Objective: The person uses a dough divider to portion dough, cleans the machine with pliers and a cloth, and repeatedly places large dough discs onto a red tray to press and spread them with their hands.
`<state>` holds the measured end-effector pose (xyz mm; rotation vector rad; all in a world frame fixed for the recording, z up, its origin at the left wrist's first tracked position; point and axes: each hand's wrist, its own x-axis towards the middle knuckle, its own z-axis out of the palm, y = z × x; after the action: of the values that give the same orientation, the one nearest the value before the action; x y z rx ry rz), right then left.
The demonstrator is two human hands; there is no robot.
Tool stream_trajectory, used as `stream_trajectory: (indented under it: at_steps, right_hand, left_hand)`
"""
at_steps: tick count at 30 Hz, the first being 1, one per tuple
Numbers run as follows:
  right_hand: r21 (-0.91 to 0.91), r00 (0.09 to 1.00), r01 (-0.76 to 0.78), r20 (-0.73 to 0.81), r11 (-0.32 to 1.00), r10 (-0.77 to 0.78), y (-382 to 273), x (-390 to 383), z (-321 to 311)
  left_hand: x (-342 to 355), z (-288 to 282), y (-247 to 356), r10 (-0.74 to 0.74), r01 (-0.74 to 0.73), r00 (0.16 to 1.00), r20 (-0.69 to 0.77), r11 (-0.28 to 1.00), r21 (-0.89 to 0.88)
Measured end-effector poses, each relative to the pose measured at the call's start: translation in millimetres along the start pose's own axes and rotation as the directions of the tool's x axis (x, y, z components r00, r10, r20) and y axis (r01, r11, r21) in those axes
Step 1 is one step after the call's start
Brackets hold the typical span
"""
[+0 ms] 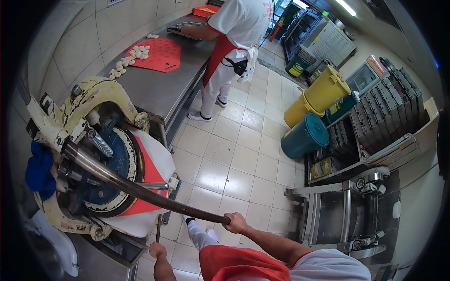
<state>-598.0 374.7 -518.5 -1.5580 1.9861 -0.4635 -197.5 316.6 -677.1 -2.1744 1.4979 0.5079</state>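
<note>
My right hand (236, 223) is wrapped round the end of a long, curved metal lever (136, 189). This lever runs up to the cream-painted frame (105, 89) of a heavy hand press, which looks like a dough divider. Lower down, my left hand (158, 250) grips a thin metal rod (158, 228) at the press's near side. Under the round blue press head (112, 164) lies a red sheet (149, 164), over a white base (157, 150). What lies beneath the head is hidden.
On the steel counter (187, 61), pale dough pieces (140, 51) rest on and beside a red board (164, 56). A co-worker (239, 42) stands there with hands at a tray (176, 29). Rightward are yellow bins (328, 89), a green bin (304, 136), stacked pans (386, 103) and a roller machine (347, 210).
</note>
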Motion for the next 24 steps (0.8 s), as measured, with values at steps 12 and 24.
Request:
stream_trajectory:
  at_steps: [12, 24]
  right_hand:
    - [0.001, 1.000, -0.003, -0.006, 1.000, 0.003, -4.1, -0.3, -3.4]
    - [-0.018, 1.000, -0.020, -0.001, 1.000, 0.020, -1.4, -0.8, -4.6]
  left_hand:
    - [-3.6, -6.4, 3.2, -0.018, 0.018, 1.000, -0.006, 1.000, -0.019]
    - [-4.2, -3.2, 4.2, -0.005, 0.004, 1.000, -0.016, 1.000, -0.011]
